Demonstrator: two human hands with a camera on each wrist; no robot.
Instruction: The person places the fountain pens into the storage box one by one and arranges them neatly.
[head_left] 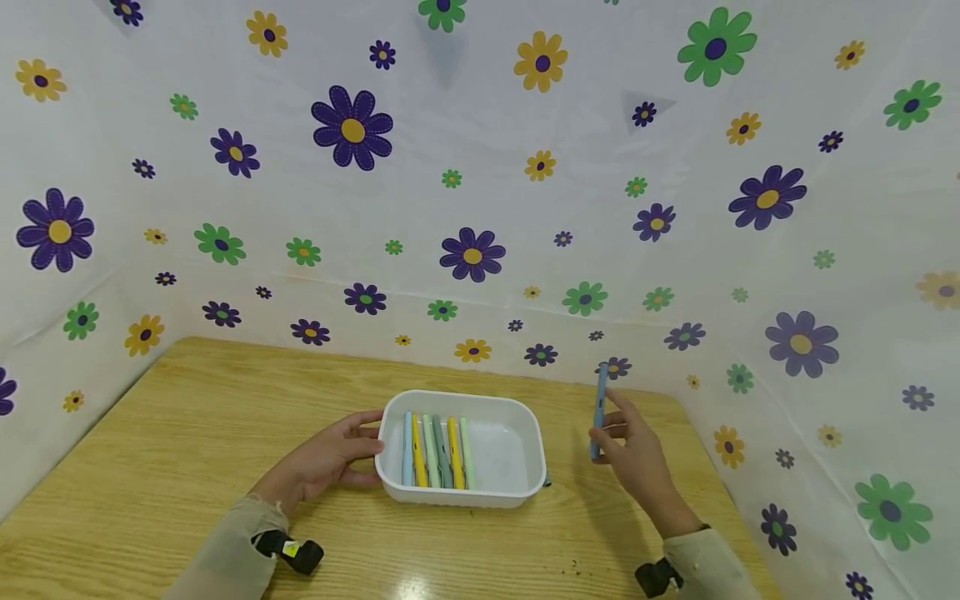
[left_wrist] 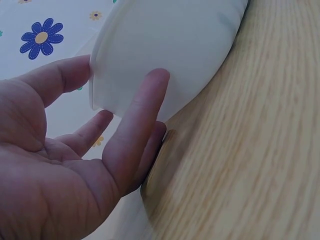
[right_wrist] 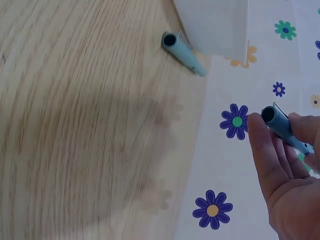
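A white rectangular container (head_left: 510, 498) sits on the table, with several pens (head_left: 437, 454) in light blue, yellow and green side by side in its left half. At its left end is my left hand (head_left: 341, 454); its extended fingers and thumb touch the outer wall (left_wrist: 135, 60). To the right of the container, my right hand (head_left: 633, 450) pinches a blue pen (head_left: 600, 408) between thumb and fingers, holding it nearly upright above the table. The pen's round, dark end shows in the right wrist view.
Another blue-green pen (right_wrist: 182, 52) lies on the table beside the container's right side; only its tip shows in the head view. The wooden table (head_left: 225, 400) meets a flower-patterned white sheet (head_left: 420, 208) at the back and sides.
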